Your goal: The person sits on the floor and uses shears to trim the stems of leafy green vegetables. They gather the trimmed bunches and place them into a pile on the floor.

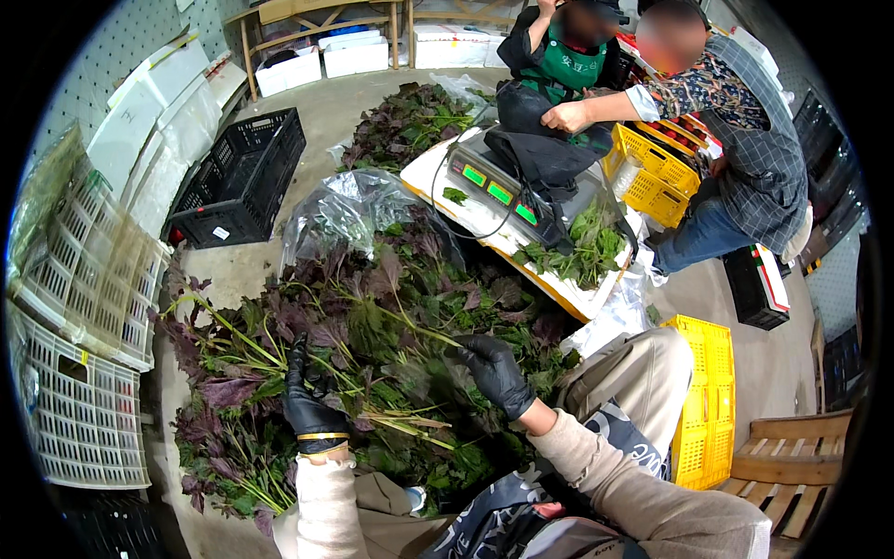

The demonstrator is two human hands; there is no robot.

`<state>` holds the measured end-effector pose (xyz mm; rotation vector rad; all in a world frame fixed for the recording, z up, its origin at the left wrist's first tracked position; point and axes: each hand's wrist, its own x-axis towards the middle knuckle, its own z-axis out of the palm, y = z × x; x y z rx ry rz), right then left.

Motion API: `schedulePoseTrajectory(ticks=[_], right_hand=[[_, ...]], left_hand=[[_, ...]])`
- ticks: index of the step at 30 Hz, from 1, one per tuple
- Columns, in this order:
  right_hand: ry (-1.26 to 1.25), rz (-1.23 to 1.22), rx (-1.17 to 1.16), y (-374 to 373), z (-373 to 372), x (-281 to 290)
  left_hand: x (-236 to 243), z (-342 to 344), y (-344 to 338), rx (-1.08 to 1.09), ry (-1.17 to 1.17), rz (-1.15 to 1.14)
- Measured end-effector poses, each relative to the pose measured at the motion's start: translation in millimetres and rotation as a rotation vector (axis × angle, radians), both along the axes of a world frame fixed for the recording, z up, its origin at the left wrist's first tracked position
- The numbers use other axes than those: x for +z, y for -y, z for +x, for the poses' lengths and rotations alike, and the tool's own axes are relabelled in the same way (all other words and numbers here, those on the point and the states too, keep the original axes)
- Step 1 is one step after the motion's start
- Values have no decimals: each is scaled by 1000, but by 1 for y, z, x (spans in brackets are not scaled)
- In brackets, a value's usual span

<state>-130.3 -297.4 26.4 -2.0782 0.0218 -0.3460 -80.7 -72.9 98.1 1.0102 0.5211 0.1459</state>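
Observation:
A large heap of leafy perilla [494,303], purple and green, spreads in front of my knees. My right hand [498,373], in a black glove, pinches the end of a perilla stem [419,328] whose leafy top points up and left. On the left, my left hand [312,405] wears a black glove with a yellow band at the wrist. Its fingers curl round several perilla stems [270,352]; leaves partly hide the grip. Pale cut stem ends [410,421] stick out to the right of that hand.
A digital scale [494,186] with green displays stands on a white foam box beyond the heap, perilla leaves [591,247] beside it. Black crate [242,177] and white crates [84,410] lie left; yellow crate [705,401] right. Two people [754,140] work at the back right.

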Motion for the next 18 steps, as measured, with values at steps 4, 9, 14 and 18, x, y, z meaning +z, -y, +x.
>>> schedulePoseTrajectory(ticks=[4, 9, 14, 18], right_hand=[[-54, -16, 13, 4, -5, -15], [-5, 21, -69, -5, -8, 3], [282, 145, -125, -6, -8, 32], [179, 195, -47, -8, -8, 39]], left_hand=[[-5, -1, -2, -124, -17, 126], [-12, 0, -8, -99, -37, 70], [-2, -3, 0, -98, -71, -16], [5, -5, 2, -130, -6, -52]])
